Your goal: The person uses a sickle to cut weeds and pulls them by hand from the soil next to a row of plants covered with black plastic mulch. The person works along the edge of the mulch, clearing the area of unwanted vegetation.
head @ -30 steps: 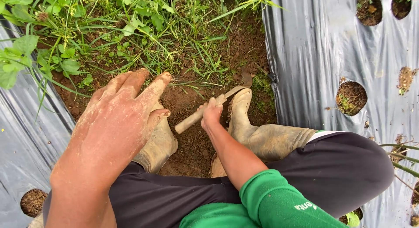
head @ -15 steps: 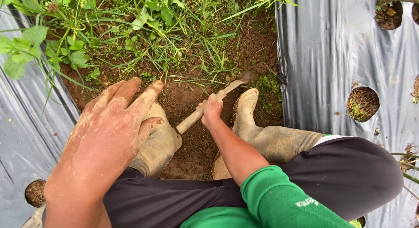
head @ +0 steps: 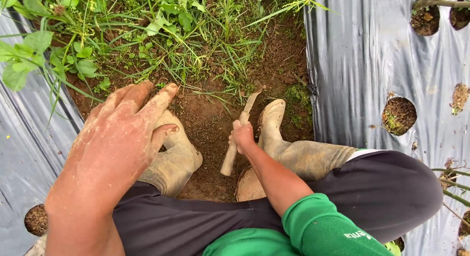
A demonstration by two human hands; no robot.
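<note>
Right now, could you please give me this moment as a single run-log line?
right hand: grips wooden-handled tool, blade end at soil | left hand: open, empty, raised above left boot | weeds ahead

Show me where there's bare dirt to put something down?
Bare soil lies between the two muddy boots, beside the wooden-handled tool that the right hand grips. More bare dirt runs along the grey plastic sheet. The weeds ahead are crowded. The left hand hovers open.
</note>
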